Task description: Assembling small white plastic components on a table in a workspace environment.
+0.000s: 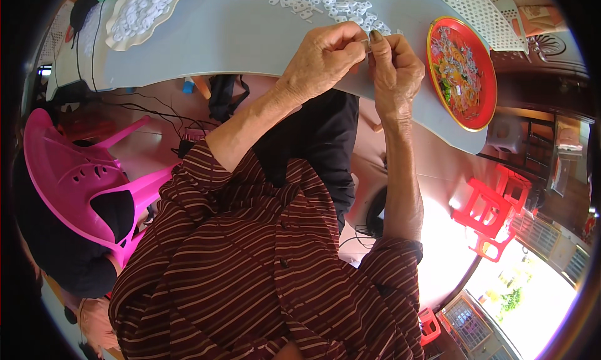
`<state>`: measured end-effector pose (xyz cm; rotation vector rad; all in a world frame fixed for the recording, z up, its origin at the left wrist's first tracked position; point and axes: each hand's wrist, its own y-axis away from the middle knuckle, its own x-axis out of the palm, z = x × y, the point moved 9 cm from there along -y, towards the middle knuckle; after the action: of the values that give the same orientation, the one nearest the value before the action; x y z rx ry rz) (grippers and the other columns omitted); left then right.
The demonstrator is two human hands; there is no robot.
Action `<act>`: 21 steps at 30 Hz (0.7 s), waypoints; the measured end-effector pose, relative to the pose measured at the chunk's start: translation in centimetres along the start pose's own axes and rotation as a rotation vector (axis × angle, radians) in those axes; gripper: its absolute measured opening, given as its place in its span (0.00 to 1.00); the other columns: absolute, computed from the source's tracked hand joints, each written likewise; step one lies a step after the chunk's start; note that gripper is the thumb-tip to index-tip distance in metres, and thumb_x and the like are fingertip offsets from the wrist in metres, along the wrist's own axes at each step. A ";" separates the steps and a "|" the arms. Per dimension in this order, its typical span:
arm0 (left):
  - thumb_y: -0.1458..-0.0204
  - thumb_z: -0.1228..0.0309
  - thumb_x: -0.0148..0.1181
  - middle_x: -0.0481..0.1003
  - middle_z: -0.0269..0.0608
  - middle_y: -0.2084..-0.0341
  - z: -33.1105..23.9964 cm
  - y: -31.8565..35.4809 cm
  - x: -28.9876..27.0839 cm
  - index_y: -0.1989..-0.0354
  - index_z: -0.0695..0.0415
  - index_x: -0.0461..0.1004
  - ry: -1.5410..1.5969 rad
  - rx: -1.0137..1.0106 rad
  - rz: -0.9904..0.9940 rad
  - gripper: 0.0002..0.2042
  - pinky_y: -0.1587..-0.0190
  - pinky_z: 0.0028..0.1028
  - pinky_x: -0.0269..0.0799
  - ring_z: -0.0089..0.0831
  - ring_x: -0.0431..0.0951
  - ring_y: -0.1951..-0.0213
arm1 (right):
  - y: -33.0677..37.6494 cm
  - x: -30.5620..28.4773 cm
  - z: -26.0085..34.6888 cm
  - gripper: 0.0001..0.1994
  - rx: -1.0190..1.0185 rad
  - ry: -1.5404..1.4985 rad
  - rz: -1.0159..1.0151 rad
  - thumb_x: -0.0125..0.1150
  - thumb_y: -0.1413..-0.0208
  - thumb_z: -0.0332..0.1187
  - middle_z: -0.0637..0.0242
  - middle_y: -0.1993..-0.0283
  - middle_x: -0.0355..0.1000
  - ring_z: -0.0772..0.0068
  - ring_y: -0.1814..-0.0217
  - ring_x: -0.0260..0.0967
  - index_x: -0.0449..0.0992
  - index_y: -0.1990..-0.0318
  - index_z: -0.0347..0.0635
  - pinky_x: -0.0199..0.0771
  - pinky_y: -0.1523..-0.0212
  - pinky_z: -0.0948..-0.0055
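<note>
Pale table (238, 34): both hands' grips pinching one small white piece (365, 42)

A home put to piecework, by the look of it; a pale tabletop (238, 34) carries heaps of small white parts (325, 3) and a red tray (462, 72); pink chair (75, 178) and red stools (494, 213) stand on a tiled floor; bright daylight pours in at an open doorway (532, 303).

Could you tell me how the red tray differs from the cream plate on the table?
The red tray is round and lies to the person's right; the cream plate has a scalloped rim and lies to their left. The tray holds a thin, mixed-coloured scatter; the plate is heaped with white pieces. Both rest on the grey table.
</note>
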<state>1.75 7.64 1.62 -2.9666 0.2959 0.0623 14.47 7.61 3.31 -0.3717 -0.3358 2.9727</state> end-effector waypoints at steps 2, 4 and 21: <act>0.46 0.68 0.52 0.67 0.28 0.84 0.2 0.0 0.1 0.73 0.60 0.71 0.019 0.026 -0.024 0.09 0.77 0.18 0.56 0.14 0.61 0.80 | 0.1 0.0 0.4 0.15 -0.036 0.023 -0.023 0.60 0.44 0.38 0.77 0.84 0.61 0.88 0.81 0.53 0.71 0.78 0.38 0.52 0.81 0.84; 0.46 0.68 0.52 0.67 0.28 0.85 -0.1 -0.1 -0.1 0.73 0.60 0.70 0.039 0.060 -0.047 0.09 0.77 0.18 0.56 0.14 0.61 0.80 | 0.0 0.0 1.0 0.16 -0.093 0.055 -0.041 0.59 0.43 0.37 0.78 0.84 0.61 0.88 0.81 0.52 0.70 0.79 0.38 0.52 0.81 0.83; 0.48 0.69 0.50 0.66 0.27 0.87 -0.2 0.0 0.7 0.74 0.59 0.71 0.062 0.014 0.182 0.08 0.78 0.18 0.59 0.13 0.64 0.81 | 0.6 0.2 -0.5 0.10 0.109 -0.180 0.405 0.55 0.41 0.34 0.70 0.76 0.68 0.84 0.76 0.61 0.73 0.67 0.33 0.64 0.72 0.82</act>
<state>2.45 7.47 1.74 -2.9232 0.5709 -0.0097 14.34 7.15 2.70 -0.1765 -0.1241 3.4134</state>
